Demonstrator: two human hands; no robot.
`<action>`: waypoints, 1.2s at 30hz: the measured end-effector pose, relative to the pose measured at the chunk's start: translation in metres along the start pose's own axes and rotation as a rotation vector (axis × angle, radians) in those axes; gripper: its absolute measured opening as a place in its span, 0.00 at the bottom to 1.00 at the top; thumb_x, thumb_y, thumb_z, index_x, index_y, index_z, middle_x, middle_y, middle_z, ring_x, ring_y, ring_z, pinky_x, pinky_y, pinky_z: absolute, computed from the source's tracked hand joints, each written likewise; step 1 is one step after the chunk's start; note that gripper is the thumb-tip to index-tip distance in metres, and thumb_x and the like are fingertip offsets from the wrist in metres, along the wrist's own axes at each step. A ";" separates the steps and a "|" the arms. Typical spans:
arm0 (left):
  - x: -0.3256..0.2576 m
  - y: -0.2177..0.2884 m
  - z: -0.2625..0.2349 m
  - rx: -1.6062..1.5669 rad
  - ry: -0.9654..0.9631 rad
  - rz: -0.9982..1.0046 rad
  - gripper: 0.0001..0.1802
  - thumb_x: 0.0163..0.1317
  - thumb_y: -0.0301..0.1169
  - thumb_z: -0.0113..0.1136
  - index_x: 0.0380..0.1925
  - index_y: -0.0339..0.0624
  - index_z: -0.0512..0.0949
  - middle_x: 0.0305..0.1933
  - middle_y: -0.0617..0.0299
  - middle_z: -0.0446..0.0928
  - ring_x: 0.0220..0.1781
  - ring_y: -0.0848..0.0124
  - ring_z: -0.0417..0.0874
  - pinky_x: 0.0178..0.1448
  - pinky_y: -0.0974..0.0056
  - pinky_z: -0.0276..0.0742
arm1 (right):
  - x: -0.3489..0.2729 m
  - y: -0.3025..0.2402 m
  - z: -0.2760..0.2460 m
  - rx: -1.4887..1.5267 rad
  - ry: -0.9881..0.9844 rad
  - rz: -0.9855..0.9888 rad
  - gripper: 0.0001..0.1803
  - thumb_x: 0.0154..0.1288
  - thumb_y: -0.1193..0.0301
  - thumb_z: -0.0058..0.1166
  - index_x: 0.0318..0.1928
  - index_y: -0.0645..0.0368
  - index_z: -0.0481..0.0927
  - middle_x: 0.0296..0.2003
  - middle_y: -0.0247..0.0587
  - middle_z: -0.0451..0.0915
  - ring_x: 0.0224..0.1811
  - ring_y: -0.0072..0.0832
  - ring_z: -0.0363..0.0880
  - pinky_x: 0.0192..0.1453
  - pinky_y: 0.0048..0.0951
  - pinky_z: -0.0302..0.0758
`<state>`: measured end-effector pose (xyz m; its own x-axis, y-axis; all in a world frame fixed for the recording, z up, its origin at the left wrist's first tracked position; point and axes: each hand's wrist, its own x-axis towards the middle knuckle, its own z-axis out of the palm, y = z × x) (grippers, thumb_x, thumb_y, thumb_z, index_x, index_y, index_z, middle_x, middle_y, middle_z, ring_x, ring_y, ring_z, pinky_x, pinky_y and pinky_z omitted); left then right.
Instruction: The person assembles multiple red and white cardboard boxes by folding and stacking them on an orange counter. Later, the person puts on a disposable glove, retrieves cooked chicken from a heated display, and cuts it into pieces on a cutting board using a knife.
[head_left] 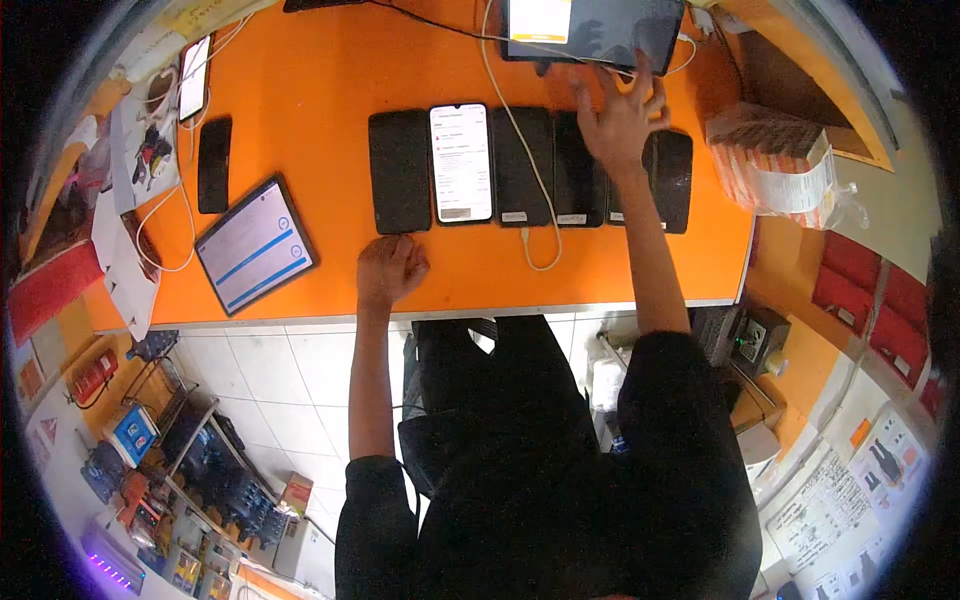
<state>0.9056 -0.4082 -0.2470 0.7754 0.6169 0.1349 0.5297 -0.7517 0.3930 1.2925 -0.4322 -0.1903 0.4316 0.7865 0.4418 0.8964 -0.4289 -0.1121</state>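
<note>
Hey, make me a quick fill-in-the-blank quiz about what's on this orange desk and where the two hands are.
1. The phones lie in a row on an ____ table.
2. In that row, only the lit phone, ____ from the left, has its screen on.
3. The left hand is closed in a ____ near the table edge.
4. The right hand is spread over the dark phones with fingers ____.

Missing words: orange; second; fist; open
</note>
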 end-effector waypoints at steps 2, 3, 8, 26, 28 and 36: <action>0.000 0.000 -0.001 -0.010 -0.049 -0.039 0.11 0.50 0.38 0.63 0.27 0.46 0.74 0.23 0.58 0.74 0.25 0.59 0.78 0.30 0.56 0.76 | -0.023 -0.020 -0.016 0.113 0.024 0.125 0.23 0.66 0.48 0.48 0.55 0.44 0.77 0.66 0.52 0.56 0.64 0.57 0.51 0.60 0.66 0.43; -0.001 0.000 -0.002 -0.013 -0.074 -0.058 0.11 0.50 0.38 0.63 0.27 0.46 0.74 0.23 0.58 0.74 0.26 0.59 0.78 0.31 0.56 0.76 | -0.036 -0.032 -0.023 0.150 0.004 0.145 0.22 0.66 0.50 0.49 0.55 0.45 0.77 0.65 0.51 0.56 0.64 0.56 0.51 0.60 0.66 0.43; -0.001 0.010 -0.016 -0.105 0.060 0.021 0.11 0.52 0.39 0.62 0.25 0.45 0.74 0.25 0.56 0.77 0.31 0.56 0.80 0.35 0.54 0.76 | -0.110 -0.118 -0.067 0.410 -0.096 0.180 0.18 0.65 0.55 0.52 0.52 0.48 0.76 0.60 0.48 0.63 0.62 0.52 0.56 0.61 0.61 0.48; -0.300 -0.201 -0.234 -0.409 -0.276 -0.796 0.21 0.60 0.48 0.54 0.46 0.47 0.78 0.42 0.47 0.81 0.44 0.49 0.82 0.47 0.48 0.78 | -0.190 -0.625 -0.081 0.999 -0.818 -0.656 0.11 0.59 0.67 0.57 0.39 0.59 0.79 0.29 0.47 0.80 0.31 0.40 0.79 0.36 0.38 0.75; -0.333 -0.242 -0.257 -0.535 -0.081 -0.943 0.21 0.60 0.48 0.55 0.46 0.46 0.76 0.42 0.48 0.81 0.43 0.49 0.82 0.47 0.49 0.78 | -0.180 -0.679 -0.082 0.922 -0.966 -0.763 0.11 0.60 0.66 0.57 0.39 0.59 0.79 0.28 0.45 0.80 0.30 0.38 0.79 0.36 0.37 0.75; -0.415 -0.431 -0.387 -0.801 0.222 -0.995 0.11 0.66 0.35 0.52 0.44 0.44 0.75 0.37 0.56 0.82 0.38 0.63 0.83 0.42 0.59 0.78 | -0.131 -0.909 -0.041 1.203 -0.911 -0.549 0.10 0.62 0.64 0.56 0.38 0.57 0.79 0.24 0.42 0.80 0.28 0.39 0.80 0.34 0.38 0.75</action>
<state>0.2225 -0.2494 -0.1204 0.0555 0.9099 -0.4112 0.4306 0.3497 0.8320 0.4170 -0.1633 -0.1092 -0.4341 0.8989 0.0600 0.3210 0.2166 -0.9220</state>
